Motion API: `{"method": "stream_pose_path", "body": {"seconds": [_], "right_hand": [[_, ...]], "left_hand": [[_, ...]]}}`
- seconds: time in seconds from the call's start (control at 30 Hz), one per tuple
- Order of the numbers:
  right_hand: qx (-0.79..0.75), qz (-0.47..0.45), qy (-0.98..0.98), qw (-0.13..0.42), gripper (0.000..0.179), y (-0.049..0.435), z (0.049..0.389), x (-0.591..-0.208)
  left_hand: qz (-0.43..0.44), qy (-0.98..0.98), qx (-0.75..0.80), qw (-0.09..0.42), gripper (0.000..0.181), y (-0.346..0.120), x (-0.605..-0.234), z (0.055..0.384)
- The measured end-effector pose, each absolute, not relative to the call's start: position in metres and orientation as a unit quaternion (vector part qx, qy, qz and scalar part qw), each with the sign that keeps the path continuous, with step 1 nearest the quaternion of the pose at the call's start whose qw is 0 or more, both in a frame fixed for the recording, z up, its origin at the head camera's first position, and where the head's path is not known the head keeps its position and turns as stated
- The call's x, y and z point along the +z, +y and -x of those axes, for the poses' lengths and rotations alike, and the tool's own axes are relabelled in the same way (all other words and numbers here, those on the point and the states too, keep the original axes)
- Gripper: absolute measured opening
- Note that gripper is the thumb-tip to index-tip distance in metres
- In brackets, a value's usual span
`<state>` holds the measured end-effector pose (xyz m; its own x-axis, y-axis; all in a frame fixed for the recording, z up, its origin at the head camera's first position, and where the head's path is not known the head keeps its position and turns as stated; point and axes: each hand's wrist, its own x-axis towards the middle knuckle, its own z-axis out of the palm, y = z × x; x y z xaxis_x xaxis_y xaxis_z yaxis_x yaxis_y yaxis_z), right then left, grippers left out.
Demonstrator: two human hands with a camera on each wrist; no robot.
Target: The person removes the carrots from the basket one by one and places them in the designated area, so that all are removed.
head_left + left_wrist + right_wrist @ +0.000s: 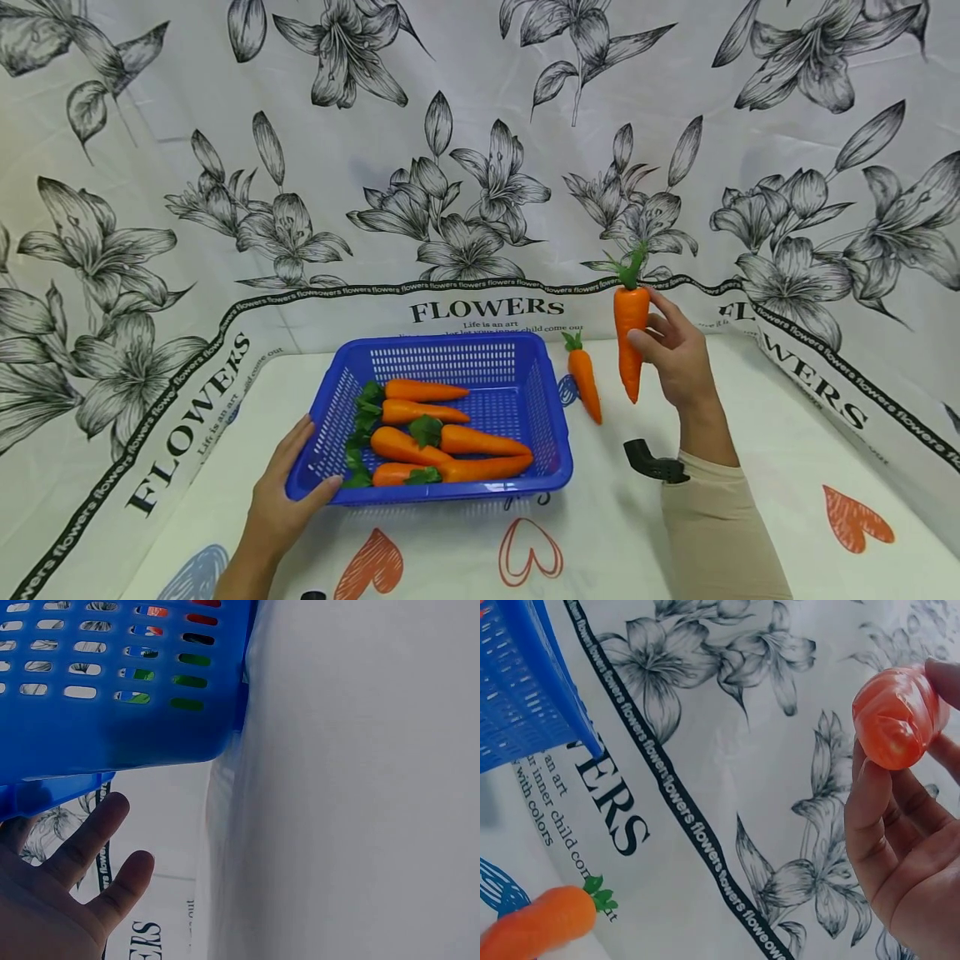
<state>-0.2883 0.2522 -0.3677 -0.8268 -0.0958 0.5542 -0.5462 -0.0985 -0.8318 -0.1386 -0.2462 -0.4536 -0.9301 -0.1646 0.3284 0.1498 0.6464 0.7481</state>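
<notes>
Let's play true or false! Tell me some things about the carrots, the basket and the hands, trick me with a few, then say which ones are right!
1. The right hand holds a carrot. True.
2. That carrot's leaves point down. False: they point up.
3. The basket is red. False: it is blue.
4. The left hand is at the basket's side. True.
5. Another carrot lies on the table, outside the basket. True.
6. The basket is empty. False: several carrots lie inside.
</notes>
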Motion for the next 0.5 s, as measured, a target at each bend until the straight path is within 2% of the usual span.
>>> {"method": "stream_pose_path", "body": {"seconds": [0.27,0.5], "right_hand": [[0.725,-0.238,-0.623,0.173,0.061,0.262,0.290,-0.370],[0.740,-0.194,-0.620,0.174,0.060,0.268,0.293,-0.373]], "left_hand": [[-0.002,-0.887,-0.423,0.185,0.082,-0.248,-0.454,0.138],[-0.002,-0.887,-0.424,0.184,0.082,-0.247,-0.455,0.139]]}}
